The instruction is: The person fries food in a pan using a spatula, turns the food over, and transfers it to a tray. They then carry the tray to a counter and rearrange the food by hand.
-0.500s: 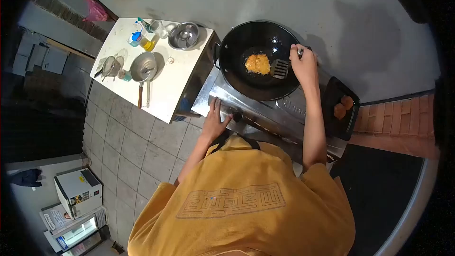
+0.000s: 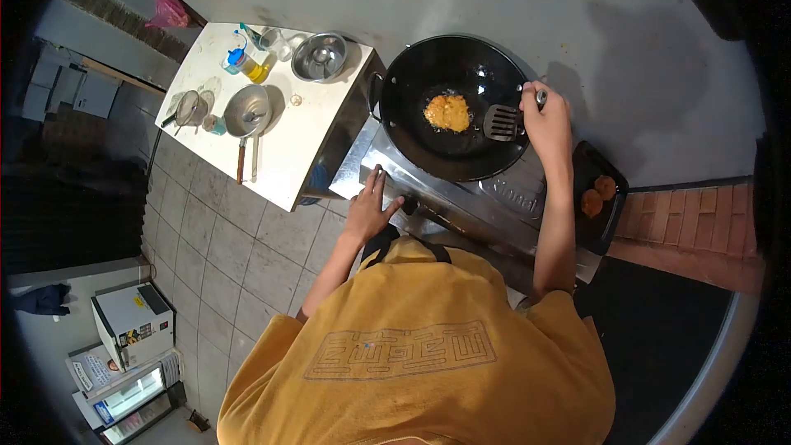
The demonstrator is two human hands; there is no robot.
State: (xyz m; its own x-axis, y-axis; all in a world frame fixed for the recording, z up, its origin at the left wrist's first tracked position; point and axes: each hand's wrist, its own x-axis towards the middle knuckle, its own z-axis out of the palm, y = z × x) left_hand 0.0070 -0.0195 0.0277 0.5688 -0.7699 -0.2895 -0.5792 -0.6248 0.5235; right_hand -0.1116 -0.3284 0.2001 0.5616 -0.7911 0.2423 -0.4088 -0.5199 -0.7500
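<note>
A black wok (image 2: 420, 66) stands on the metal stove (image 2: 445, 202), with a golden-brown fritter (image 2: 447, 114) bubbling in oil at its bottom. My right hand (image 2: 547, 115) is closed around the handle of a slotted spatula (image 2: 501, 122). The spatula's head is inside the wok, right of the fritter and apart from it. On the stove's front edge rests my left hand (image 2: 371, 210), its fingers stretched out and its thumb beside a black knob (image 2: 409, 203). Nothing shows in that hand.
A black tray (image 2: 592, 161) with two browned pieces (image 2: 592, 203) lies right of the wok. On the left, a white table (image 2: 284, 161) holds a steel bowl (image 2: 320, 58), a saucepan (image 2: 247, 111), a strainer (image 2: 189, 107) and a blue-capped oil bottle (image 2: 251, 67). A wall rises behind the stove.
My right hand has moved to the right with the spatula, drawing its head away from the fritter. My left hand stays on the stove's edge.
</note>
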